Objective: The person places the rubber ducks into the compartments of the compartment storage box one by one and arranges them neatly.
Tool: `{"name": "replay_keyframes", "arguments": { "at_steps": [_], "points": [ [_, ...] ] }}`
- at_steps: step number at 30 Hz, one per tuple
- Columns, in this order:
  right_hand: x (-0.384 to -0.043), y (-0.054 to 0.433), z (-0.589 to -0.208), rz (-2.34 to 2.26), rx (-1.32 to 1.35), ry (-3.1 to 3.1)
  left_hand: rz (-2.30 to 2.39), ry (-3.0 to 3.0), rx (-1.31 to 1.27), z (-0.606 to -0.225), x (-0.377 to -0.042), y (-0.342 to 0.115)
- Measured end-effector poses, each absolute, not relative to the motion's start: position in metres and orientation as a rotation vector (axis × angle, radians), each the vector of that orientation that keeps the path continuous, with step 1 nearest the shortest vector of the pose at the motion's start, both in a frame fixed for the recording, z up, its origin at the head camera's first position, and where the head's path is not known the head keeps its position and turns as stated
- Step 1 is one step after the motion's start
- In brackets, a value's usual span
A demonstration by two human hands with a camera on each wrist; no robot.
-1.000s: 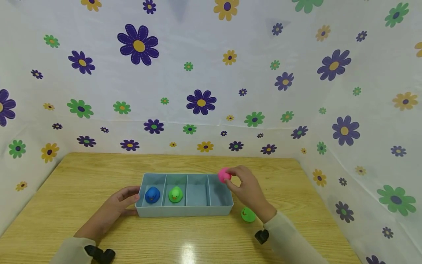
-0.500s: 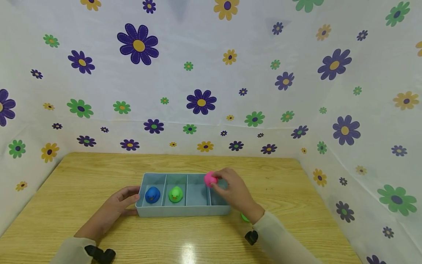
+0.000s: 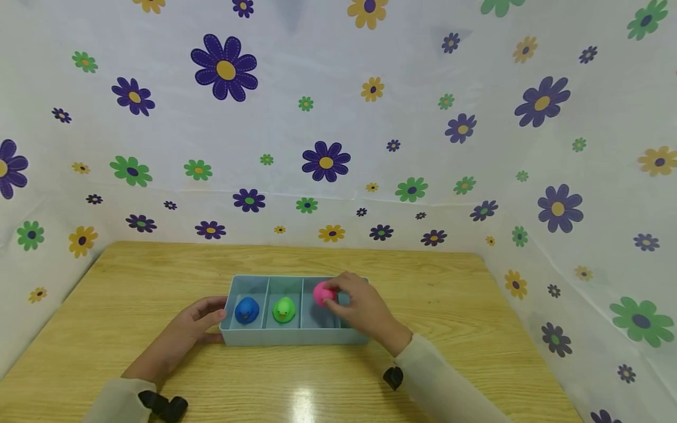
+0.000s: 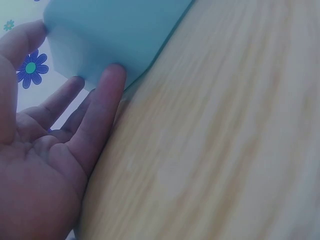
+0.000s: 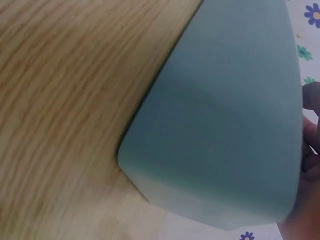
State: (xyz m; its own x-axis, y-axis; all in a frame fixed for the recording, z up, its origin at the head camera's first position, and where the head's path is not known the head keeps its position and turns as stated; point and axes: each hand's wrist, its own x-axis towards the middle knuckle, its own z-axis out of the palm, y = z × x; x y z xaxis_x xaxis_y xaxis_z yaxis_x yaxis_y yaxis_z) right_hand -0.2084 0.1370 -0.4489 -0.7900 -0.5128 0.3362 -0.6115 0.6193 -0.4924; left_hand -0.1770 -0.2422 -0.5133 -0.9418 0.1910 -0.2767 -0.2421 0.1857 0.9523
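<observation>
A pale blue tray (image 3: 293, 337) with several compartments lies on the table. A blue rubber duck (image 3: 246, 310) sits in its leftmost compartment, and a green rubber duck (image 3: 284, 309) in the one beside it. My right hand (image 3: 367, 308) pinches a pink rubber duck (image 3: 321, 293) between thumb and fingers over the third compartment, partly hiding the rightmost one. At the tray's left end, the fingertips of my left hand (image 3: 193, 323) touch the wall; the left wrist view shows the fingers (image 4: 102, 102) extended against it. Only the tray's outer wall (image 5: 215, 115) and part of the right hand appear in the right wrist view.
The wooden table (image 3: 254, 382) extends around the tray. A white flower-patterned cloth (image 3: 285, 129) hangs behind the table and along its sides. Small black devices (image 3: 393, 378) are strapped at both wrists.
My right hand has carried the pink duck left, from the tray's right end to above the third compartment. Another green duck right of the tray is now hidden behind the right arm. The left hand stays put.
</observation>
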Motion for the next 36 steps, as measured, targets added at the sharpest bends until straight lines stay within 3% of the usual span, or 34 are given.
{"name": "replay_keyframes", "arguments": {
  "at_steps": [16, 36],
  "points": [
    [-0.212, 0.121, -0.450, 0.427, 1.064, -2.833, 1.835, 2.131, -0.015, -0.513, -0.176, -0.243],
    [-0.213, 0.114, -0.448, 0.320, 1.025, -2.901, 1.831, 2.146, -0.018, -0.509, -0.174, -0.241]
  ]
}}
